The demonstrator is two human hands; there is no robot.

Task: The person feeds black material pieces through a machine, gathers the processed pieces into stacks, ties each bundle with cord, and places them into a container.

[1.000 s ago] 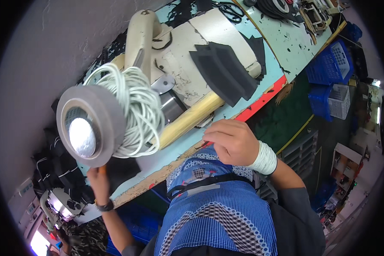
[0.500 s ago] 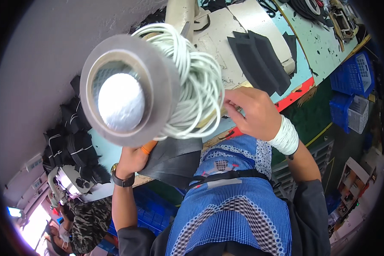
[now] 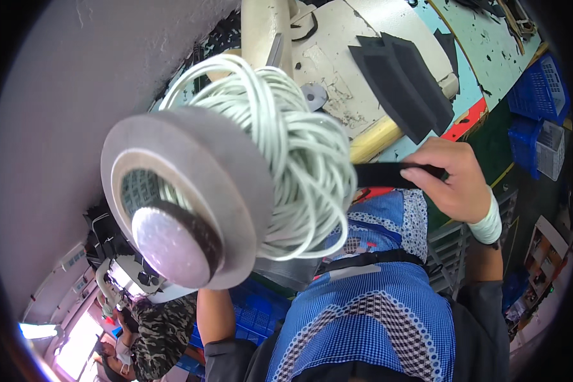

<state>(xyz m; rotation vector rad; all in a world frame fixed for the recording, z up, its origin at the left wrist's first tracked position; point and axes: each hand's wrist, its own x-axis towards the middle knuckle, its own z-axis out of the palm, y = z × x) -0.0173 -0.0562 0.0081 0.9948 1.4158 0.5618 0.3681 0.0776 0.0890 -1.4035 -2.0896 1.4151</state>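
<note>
Fingers of the right hand (image 3: 452, 181) are pinching a black strip (image 3: 383, 175), nearly closed, its left part passing behind the white cord coil (image 3: 305, 172) — the left hand is hiding behind the grey roll (image 3: 235, 165), grip untellable. Holding the strip untwisted is probably serving best.

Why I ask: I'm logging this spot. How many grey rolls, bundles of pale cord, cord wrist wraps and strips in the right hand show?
Grey roll: 1
Pale cord bundle: 1
Wrist wrap: 1
Black strip in right hand: 1
Total: 4
</note>
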